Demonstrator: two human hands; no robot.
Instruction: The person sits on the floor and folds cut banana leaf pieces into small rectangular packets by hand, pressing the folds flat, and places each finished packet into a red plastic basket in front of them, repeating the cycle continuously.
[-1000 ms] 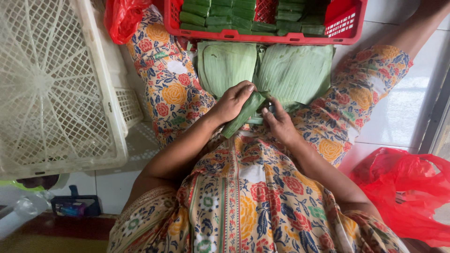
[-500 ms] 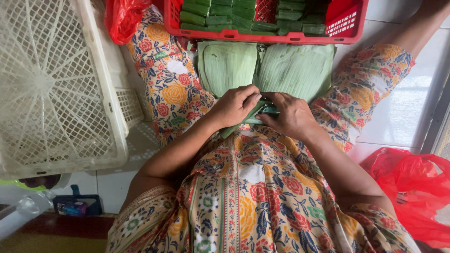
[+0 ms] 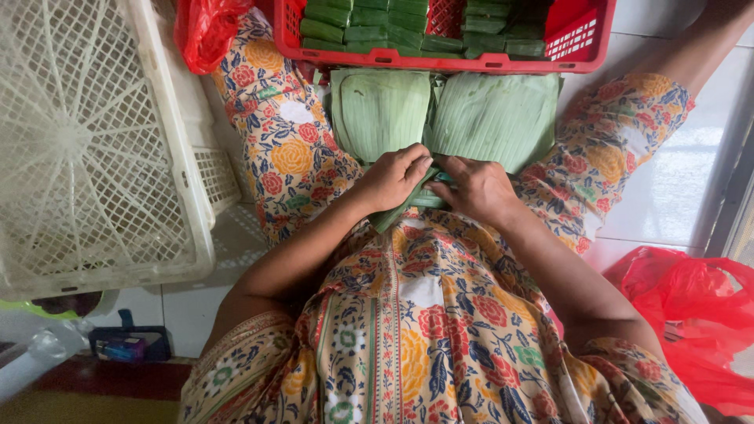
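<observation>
Hands [image 3: 436, 184] now closed over leaf parcel [image 3: 424, 200]

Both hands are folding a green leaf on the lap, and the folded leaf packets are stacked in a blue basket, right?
Not quite. The basket is red, not blue; the head view shows it. The rest holds: the left hand and right hand fold a green leaf on the lap, and leaf packets are stacked in it.
</observation>
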